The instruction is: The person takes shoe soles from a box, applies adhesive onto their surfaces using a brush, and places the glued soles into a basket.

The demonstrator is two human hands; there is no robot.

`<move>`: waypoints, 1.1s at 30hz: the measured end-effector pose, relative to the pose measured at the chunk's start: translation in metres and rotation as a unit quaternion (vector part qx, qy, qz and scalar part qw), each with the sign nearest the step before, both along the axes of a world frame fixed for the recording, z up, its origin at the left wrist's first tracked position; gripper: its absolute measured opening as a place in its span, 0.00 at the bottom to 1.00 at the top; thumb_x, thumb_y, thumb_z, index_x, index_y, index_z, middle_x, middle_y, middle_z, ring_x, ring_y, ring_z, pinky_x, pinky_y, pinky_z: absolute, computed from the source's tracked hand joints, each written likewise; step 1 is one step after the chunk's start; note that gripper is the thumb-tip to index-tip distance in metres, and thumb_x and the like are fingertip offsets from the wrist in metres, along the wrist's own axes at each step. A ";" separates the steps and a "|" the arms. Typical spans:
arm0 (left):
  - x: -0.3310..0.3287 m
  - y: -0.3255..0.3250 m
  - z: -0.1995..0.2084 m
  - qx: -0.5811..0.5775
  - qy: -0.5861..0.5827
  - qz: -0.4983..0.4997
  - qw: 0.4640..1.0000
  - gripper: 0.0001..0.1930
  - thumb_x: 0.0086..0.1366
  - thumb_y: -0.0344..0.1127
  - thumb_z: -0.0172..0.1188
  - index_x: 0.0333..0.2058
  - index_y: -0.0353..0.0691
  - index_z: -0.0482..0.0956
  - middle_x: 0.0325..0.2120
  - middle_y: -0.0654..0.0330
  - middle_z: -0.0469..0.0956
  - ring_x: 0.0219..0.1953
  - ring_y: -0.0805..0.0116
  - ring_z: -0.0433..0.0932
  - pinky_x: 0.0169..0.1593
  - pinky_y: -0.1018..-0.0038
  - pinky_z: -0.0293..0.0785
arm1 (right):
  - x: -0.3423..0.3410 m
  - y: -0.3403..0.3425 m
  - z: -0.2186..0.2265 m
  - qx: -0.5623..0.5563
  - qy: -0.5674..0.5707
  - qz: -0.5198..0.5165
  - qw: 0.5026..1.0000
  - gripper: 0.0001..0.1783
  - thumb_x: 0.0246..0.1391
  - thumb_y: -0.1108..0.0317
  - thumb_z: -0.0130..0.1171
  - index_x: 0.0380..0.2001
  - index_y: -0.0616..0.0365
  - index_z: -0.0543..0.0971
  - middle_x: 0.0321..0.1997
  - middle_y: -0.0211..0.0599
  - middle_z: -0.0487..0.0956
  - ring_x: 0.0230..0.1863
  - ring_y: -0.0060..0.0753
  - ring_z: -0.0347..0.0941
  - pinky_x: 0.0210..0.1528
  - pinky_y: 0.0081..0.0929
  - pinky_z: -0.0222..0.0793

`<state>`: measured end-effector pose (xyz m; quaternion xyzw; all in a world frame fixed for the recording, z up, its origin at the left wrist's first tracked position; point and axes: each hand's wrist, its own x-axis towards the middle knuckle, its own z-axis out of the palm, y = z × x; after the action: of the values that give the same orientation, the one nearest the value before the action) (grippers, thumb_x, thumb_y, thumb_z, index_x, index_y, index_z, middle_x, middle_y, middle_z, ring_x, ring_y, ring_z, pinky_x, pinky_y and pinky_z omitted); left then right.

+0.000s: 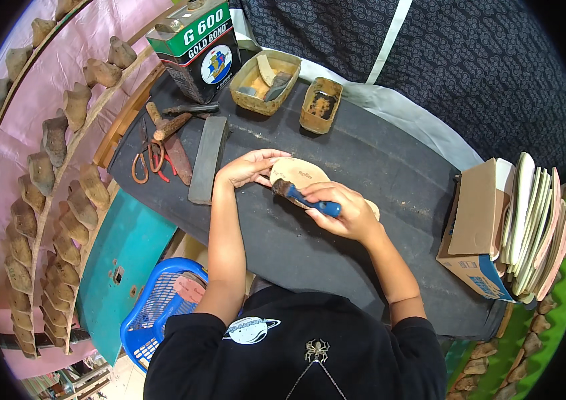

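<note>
Over the middle of the dark bench, my left hand (251,169) holds a beige insole board (298,172) by its rounded left end, fingers closed on the edge. My right hand (351,212) grips a brush with a blue handle (325,208), its dark, worn head lying against the lower left edge of the insole. Part of the insole is hidden behind my right hand, and its other end shows past the knuckles. Just left of my left wrist lies a long grey rectangular block (209,160).
Scissors (142,159), a hammer (171,125) and other tools lie left. At the back stand a tall can (196,57), a tub with scraps (251,103) and a smaller tub (316,125). Right is a cardboard box (473,213) beside stacked insoles (533,220). A blue basket (146,313) stands below.
</note>
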<state>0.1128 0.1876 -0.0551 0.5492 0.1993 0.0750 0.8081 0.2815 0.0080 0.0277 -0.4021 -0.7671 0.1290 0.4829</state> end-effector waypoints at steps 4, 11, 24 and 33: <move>0.001 -0.003 0.001 0.005 0.014 0.007 1.000 0.20 0.61 0.39 0.46 0.50 0.39 0.62 0.40 0.64 0.71 0.37 0.80 0.73 0.33 0.83 0.74 | 0.002 0.001 -0.003 -0.013 -0.004 0.003 1.000 0.09 0.36 0.75 0.59 0.24 0.59 0.70 0.28 0.35 0.75 0.32 0.36 0.73 0.36 0.26 0.69; 0.001 -0.002 0.001 0.015 0.023 0.007 1.000 0.19 0.61 0.40 0.46 0.50 0.39 0.62 0.41 0.64 0.71 0.38 0.79 0.73 0.33 0.83 0.74 | 0.023 -0.010 0.006 0.009 -0.010 0.036 0.999 0.08 0.32 0.77 0.57 0.20 0.59 0.68 0.20 0.34 0.72 0.24 0.34 0.71 0.27 0.24 0.67; 0.001 -0.001 0.001 0.008 0.010 -0.001 1.000 0.20 0.61 0.39 0.46 0.50 0.38 0.61 0.40 0.64 0.71 0.37 0.80 0.73 0.33 0.83 0.74 | 0.032 -0.005 0.001 0.026 0.022 0.072 0.997 0.05 0.29 0.77 0.52 0.15 0.58 0.67 0.17 0.34 0.72 0.18 0.32 0.69 0.21 0.22 0.65; 0.001 -0.002 0.001 -0.014 -0.007 -0.005 1.000 0.20 0.61 0.39 0.46 0.50 0.37 0.61 0.41 0.62 0.71 0.37 0.79 0.74 0.33 0.82 0.75 | 0.015 0.002 -0.009 -0.007 0.071 0.003 0.997 0.08 0.38 0.77 0.56 0.28 0.63 0.72 0.32 0.42 0.75 0.35 0.37 0.73 0.39 0.26 0.67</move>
<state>0.1137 0.1855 -0.0544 0.5385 0.1920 0.0716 0.8173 0.2965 0.0103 0.0185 -0.3930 -0.7312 0.1645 0.5327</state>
